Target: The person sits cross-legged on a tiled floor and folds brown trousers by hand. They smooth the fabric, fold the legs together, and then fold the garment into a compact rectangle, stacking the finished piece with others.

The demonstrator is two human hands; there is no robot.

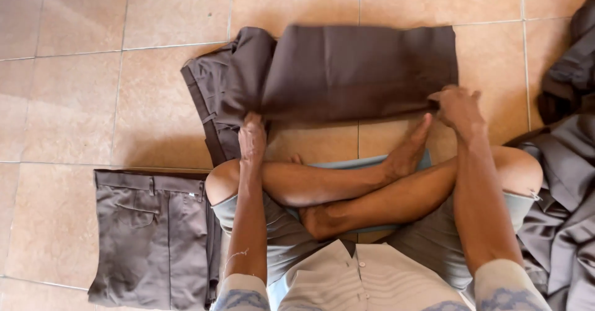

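Note:
A pair of dark brown trousers (347,69) lies folded across the tiled floor in front of my crossed bare legs. My left hand (252,136) presses on its near left edge, close to the waistband. My right hand (458,108) grips the near right corner of the folded cloth. Both arms reach forward over my knees.
A second pair of brown trousers (155,236) lies folded at my left knee. A heap of loose dark grey garments (567,181) sits on the right. I sit on a light blue mat (347,162). Tan floor tiles (93,69) surround everything.

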